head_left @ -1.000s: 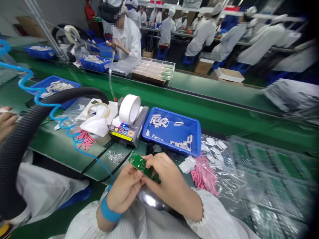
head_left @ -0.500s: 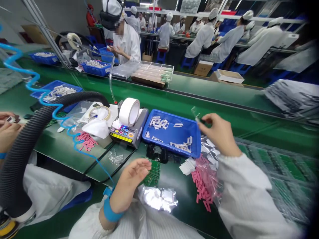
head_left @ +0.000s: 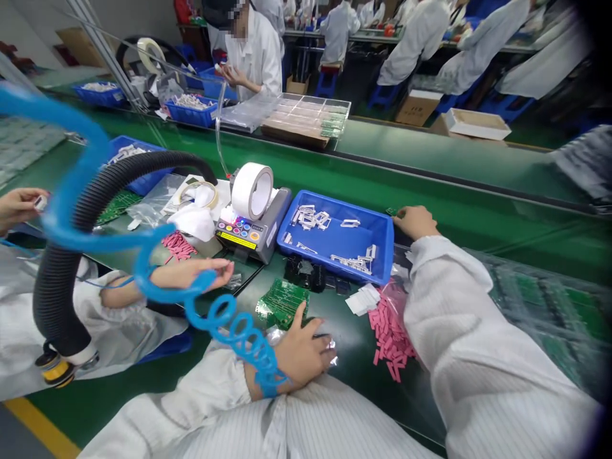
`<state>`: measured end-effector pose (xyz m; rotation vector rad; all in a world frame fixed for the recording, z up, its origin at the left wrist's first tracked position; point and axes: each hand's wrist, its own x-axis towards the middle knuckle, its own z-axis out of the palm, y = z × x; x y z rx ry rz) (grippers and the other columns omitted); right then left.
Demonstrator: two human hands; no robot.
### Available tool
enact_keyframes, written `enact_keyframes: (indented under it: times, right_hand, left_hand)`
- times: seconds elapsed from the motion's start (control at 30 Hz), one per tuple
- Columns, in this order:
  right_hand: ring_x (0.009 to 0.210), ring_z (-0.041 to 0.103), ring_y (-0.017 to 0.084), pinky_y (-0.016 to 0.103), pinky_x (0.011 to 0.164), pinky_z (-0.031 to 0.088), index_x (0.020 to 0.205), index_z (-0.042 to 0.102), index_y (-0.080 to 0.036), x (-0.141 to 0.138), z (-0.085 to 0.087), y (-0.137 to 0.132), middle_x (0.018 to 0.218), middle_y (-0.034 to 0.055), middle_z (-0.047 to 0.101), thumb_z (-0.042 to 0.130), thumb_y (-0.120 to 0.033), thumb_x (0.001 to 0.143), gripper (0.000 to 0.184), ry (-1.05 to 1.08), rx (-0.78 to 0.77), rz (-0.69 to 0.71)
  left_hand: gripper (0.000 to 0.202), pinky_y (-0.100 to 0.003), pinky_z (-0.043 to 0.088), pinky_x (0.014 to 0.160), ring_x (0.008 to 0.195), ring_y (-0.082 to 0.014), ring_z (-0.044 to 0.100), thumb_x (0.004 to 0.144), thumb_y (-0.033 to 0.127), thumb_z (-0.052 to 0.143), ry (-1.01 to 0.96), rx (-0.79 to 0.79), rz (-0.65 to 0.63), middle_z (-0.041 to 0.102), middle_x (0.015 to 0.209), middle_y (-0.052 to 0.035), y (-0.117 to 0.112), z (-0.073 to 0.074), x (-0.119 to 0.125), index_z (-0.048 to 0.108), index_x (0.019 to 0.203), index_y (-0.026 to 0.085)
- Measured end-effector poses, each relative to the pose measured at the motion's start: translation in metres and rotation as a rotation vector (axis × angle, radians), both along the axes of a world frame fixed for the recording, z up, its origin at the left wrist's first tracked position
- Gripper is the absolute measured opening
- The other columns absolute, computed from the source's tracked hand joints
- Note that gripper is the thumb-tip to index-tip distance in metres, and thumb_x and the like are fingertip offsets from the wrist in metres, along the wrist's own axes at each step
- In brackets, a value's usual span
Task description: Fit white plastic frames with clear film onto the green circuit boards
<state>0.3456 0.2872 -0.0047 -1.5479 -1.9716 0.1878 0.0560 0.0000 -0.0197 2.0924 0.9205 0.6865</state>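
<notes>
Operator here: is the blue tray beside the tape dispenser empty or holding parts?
Holding parts: the blue plastic tray has small whitish pieces lying in loose clusters on its floor.

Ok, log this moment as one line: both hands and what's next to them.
left hand: on bench, beside green circuit boards | right hand: at blue plastic tray corner, small green piece at fingertips

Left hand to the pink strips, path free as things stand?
Probably yes. The left hand rests on the green belt close to the pink strips. Only bare belt and a scrap of foil lie between; the right sleeve sits on their far side.
</notes>
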Motion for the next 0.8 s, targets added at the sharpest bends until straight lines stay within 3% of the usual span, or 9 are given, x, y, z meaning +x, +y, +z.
enact_keyframes:
  times: [0.07, 0.13, 0.27, 0.43, 0.5, 0.63, 0.7, 0.8]
  right_hand:
    - [0.098, 0.053, 0.033, 0.058, 0.084, 0.036, 0.069, 0.062, -0.016, -0.006, 0.009, -0.005, 0.096, 0.0172, 0.061, 0.061, -0.036, 0.075, 0.021, -0.032, -0.008, -0.114]
    - [0.103, 0.050, 0.036, 0.065, 0.088, 0.028, 0.074, 0.063, -0.017, -0.015, 0.021, -0.015, 0.101, 0.0174, 0.060, 0.062, -0.035, 0.072, 0.017, -0.058, -0.014, -0.198]
    - [0.111, 0.049, 0.033, 0.067, 0.097, 0.019, 0.085, 0.064, -0.023, -0.047, 0.058, -0.060, 0.116, 0.0132, 0.058, 0.060, -0.033, 0.076, 0.014, -0.043, 0.051, -0.189]
    - [0.107, 0.058, 0.029, 0.059, 0.099, 0.031, 0.086, 0.065, -0.022, -0.097, 0.104, -0.139, 0.109, 0.0088, 0.064, 0.058, -0.027, 0.081, 0.010, 0.094, 0.336, -0.088]
    - [0.104, 0.059, 0.026, 0.051, 0.097, 0.039, 0.087, 0.065, -0.023, -0.112, 0.114, -0.166, 0.106, 0.0066, 0.065, 0.057, -0.025, 0.083, 0.009, 0.213, 0.378, 0.000]
    - [0.095, 0.061, 0.022, 0.042, 0.086, 0.047, 0.082, 0.065, -0.025, -0.136, 0.110, -0.199, 0.097, 0.0041, 0.066, 0.057, -0.022, 0.084, 0.008, 0.473, 0.210, 0.195]
    - [0.092, 0.061, 0.021, 0.040, 0.084, 0.048, 0.079, 0.065, -0.025, -0.150, 0.100, -0.206, 0.094, 0.0038, 0.067, 0.056, -0.023, 0.085, 0.010, 0.568, 0.024, 0.275]
    - [0.086, 0.061, 0.018, 0.034, 0.078, 0.049, 0.077, 0.065, -0.023, -0.175, 0.081, -0.210, 0.087, 0.0036, 0.066, 0.058, -0.027, 0.084, 0.011, 0.766, -0.284, 0.384]
  left_hand:
    - [0.030, -0.062, 0.000, 0.106, 0.114, -0.0296, 0.048, 0.087, 0.018, 0.047, -0.012, -0.047, 0.006, 0.070, 0.103, -0.0116, -0.002, -0.002, 0.002, 0.065, 0.108, 0.027]
    - [0.034, -0.060, 0.000, 0.107, 0.111, -0.0280, 0.049, 0.088, 0.017, 0.042, -0.081, -0.114, 0.033, 0.070, 0.103, -0.0124, -0.003, -0.001, 0.002, 0.063, 0.113, 0.026]
    - [0.031, -0.057, -0.002, 0.108, 0.104, -0.0262, 0.051, 0.086, 0.017, 0.045, -0.225, -0.234, 0.104, 0.072, 0.095, -0.0086, -0.001, 0.005, 0.002, 0.067, 0.104, 0.029]
    - [0.021, -0.055, -0.002, 0.109, 0.102, -0.0256, 0.056, 0.082, 0.020, 0.056, -0.297, -0.372, 0.146, 0.073, 0.088, -0.0066, 0.005, 0.021, -0.002, 0.072, 0.091, 0.029]
    - [0.017, -0.054, 0.009, 0.110, 0.101, -0.0259, 0.059, 0.078, 0.023, 0.062, -0.377, -0.503, 0.203, 0.073, 0.091, -0.0075, 0.008, 0.032, -0.011, 0.074, 0.090, 0.027]
    - [0.026, -0.043, 0.045, 0.090, 0.086, -0.0230, 0.066, 0.075, 0.035, 0.067, -0.848, -0.995, 0.347, 0.073, 0.091, -0.0103, 0.011, 0.055, -0.038, 0.073, 0.094, 0.017]
    - [0.028, -0.036, 0.051, 0.080, 0.080, -0.0195, 0.067, 0.074, 0.034, 0.069, -1.063, -1.179, 0.382, 0.073, 0.088, -0.0104, 0.011, 0.062, -0.052, 0.072, 0.092, 0.013]
    - [0.021, -0.027, 0.053, 0.073, 0.078, -0.0152, 0.067, 0.075, 0.025, 0.069, -1.239, -1.258, 0.459, 0.073, 0.087, -0.0090, 0.007, 0.063, -0.069, 0.071, 0.090, 0.011]
